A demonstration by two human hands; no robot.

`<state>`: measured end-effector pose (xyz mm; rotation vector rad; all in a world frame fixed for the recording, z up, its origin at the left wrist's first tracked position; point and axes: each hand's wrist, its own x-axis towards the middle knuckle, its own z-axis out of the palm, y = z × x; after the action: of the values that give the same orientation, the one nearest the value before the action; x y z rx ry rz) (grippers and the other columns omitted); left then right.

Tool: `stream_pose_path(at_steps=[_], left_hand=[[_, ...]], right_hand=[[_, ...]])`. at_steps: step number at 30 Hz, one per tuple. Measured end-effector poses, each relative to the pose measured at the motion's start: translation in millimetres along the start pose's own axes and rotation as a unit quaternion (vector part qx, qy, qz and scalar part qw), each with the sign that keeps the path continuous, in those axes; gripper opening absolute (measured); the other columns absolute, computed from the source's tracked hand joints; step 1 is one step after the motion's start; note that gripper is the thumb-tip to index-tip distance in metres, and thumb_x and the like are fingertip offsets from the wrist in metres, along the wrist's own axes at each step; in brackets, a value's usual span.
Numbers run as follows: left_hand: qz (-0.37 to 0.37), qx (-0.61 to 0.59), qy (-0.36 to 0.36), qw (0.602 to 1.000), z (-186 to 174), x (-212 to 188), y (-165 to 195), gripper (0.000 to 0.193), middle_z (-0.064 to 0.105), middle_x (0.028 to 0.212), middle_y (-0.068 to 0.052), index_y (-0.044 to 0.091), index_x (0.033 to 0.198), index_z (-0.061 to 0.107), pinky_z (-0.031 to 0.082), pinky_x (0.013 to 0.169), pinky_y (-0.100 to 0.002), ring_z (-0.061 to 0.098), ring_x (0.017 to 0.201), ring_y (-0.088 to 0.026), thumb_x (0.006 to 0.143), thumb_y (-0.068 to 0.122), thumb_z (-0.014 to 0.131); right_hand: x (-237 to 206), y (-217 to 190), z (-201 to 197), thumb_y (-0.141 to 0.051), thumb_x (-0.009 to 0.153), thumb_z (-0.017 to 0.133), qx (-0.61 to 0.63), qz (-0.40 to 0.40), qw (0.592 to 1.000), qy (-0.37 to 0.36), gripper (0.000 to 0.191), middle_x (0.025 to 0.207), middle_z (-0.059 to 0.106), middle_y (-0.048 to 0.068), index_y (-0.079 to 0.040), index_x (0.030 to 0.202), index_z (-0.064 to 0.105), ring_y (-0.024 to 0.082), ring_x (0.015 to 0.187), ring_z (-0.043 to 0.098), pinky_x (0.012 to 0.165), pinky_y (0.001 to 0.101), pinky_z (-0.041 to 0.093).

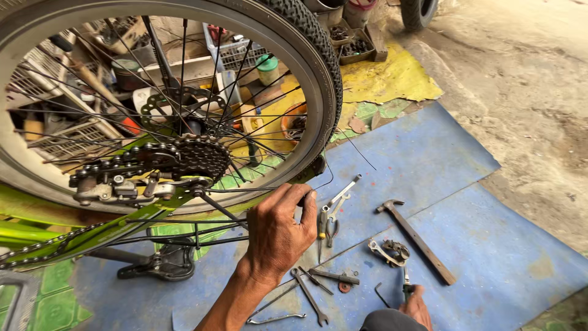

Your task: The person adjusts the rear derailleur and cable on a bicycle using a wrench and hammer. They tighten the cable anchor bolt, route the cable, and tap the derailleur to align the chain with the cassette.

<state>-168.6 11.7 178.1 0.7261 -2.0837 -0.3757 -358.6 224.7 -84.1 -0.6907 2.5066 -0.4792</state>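
Low at the near edge of the blue floor mat (490, 245), the right hand (418, 306) is closed around the handle of a small tool (406, 283) whose kind I cannot tell, its tip pointing away from the person. Just beyond it lies a silver metal brake lever (389, 251), and beside that a hammer with a long wooden handle and rusty steel head (416, 239), lying slantwise toward the mat's right edge. Left of the right hand, flat steel spanners (309, 295) and a dark screwdriver (334, 276) are scattered on the mat, with pliers (331, 230) and a screwdriver with a yellow-and-black handle (321, 230) a little farther off

Higher up, the left hand (278, 233) is curled, fingers closed on a thin black cable (257, 189) and resting against the bright green bicycle frame (92, 230). Above it stands the spoked rear wheel with its knobbly black tyre (306, 37), the dark sprocket cluster (199, 156), greasy chain (116, 165) and silver derailleur (122, 187) at its hub. A black pedal (165, 263) lies on the mat under the frame. Cluttered crates of parts (67, 135) show through the spokes
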Motion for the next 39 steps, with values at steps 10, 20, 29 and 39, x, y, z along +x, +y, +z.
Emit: stream_pose_path(at_steps=[10,20,29,39], left_hand=[[-0.008,-0.025,0.006,1.000,8,2,-4,0.009,0.073,0.086,-0.009,0.006,0.099,0.074,0.053,0.059,-0.038,0.070,0.071,-0.029,0.090,0.009,0.072],[-0.009,0.034,0.003,0.999,32,-7,-17,0.007,0.066,0.076,-0.007,0.007,0.093,0.073,0.049,0.052,-0.039,0.066,0.060,-0.029,0.087,0.012,0.074],[0.016,0.045,0.024,0.999,37,-13,-17,0.007,0.063,0.074,-0.005,0.008,0.086,0.069,0.049,0.050,-0.037,0.065,0.057,-0.026,0.087,0.011,0.075],[0.050,0.064,0.043,0.996,39,-14,-16,0.008,0.062,0.073,-0.006,0.005,0.087,0.068,0.048,0.050,-0.035,0.064,0.056,-0.024,0.086,0.006,0.075]], right_hand=[[17,-28,-80,-0.014,0.091,0.066,0.176,-0.244,0.952,0.062,0.048,0.094,0.073,0.018,-0.011,0.135,0.047,0.030,0.076,0.071,0.070,0.0422,0.057],[-28,-152,-143,-0.008,0.096,0.056,0.131,-0.391,0.909,-0.067,0.043,0.109,0.071,0.014,-0.009,0.138,0.046,0.030,0.096,0.071,0.083,0.0418,0.055],[-36,-184,-123,-0.002,0.095,0.058,0.058,-0.458,0.879,0.118,0.049,0.103,0.060,0.020,-0.005,0.141,0.043,0.039,0.089,0.062,0.075,0.0491,0.051],[-47,-193,-125,-0.004,0.092,0.059,0.052,-0.408,0.906,0.098,0.053,0.104,0.060,0.020,-0.004,0.143,0.042,0.040,0.083,0.063,0.068,0.0493,0.051]])
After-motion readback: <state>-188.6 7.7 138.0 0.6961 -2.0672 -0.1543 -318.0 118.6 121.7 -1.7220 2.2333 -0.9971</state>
